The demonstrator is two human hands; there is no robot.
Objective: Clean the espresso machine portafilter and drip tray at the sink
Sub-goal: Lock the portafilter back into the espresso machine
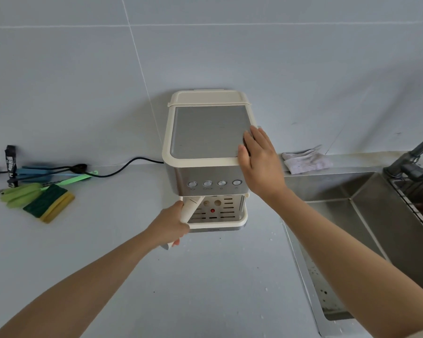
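Espresso machine (206,132) stands at the back edge of the counter (132,264), just beside the sink (352,191). The left hand (172,222) grips the cream portafilter handle (191,208) at its front, above the drip tray (217,222). The right hand (259,162) lies flat, fingers straight, on its top right edge.

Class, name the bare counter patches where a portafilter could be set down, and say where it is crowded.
Free: the counter in front of the espresso machine, across to the sink, and the strip between the sponge and the machine. Crowded: far left by the wall, with sponge, brushes and cable.
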